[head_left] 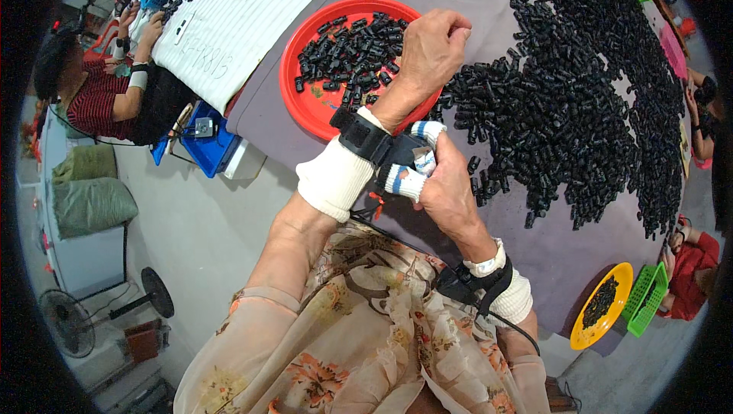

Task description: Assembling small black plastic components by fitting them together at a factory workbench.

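My left hand is raised over the right rim of a red round tray, back upward and fingers curled in; whatever they may hold is hidden. Small black cylindrical parts lie in the tray. On my left wrist, over a white knit cuff, sits a strapped black box. My right hand closes on that box from the right, its thumb and a finger in white covers with blue stripes on either side. Another strap and cuff circle my right wrist.
A large heap of black parts spreads over the grey-covered table. A yellow tray and a green basket stand at the right edge. Co-workers sit left and right. On the left are a blue bin and a fan.
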Action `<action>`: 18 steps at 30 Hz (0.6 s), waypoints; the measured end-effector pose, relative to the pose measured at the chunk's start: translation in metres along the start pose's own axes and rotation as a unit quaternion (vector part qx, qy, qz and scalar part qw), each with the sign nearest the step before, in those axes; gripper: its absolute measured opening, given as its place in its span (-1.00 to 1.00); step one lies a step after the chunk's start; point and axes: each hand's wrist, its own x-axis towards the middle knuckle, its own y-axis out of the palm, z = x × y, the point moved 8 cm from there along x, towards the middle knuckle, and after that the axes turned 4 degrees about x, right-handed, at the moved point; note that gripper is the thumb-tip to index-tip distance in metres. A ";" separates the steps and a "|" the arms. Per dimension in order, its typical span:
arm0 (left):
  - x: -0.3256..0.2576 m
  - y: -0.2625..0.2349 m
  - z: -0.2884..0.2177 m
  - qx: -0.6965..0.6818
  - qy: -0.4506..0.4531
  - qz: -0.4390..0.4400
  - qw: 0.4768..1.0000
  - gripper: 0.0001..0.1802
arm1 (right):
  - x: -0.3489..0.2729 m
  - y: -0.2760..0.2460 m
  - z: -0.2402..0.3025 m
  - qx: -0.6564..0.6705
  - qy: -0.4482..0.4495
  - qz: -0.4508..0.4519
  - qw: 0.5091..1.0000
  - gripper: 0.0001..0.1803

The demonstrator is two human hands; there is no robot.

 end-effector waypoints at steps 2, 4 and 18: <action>-0.004 -0.002 -0.010 0.080 0.094 -0.016 0.992 -0.86 | 0.000 0.003 -0.001 0.005 0.015 -0.003 1.000 -0.52; -0.007 0.004 -0.019 0.132 0.160 -0.001 0.978 -0.86 | 0.001 0.004 -0.003 0.006 0.027 -0.003 1.000 -0.54; -0.020 0.026 0.013 -0.501 -0.294 0.168 0.796 -0.76 | 0.002 0.009 0.001 -0.016 -0.036 0.063 0.997 -0.42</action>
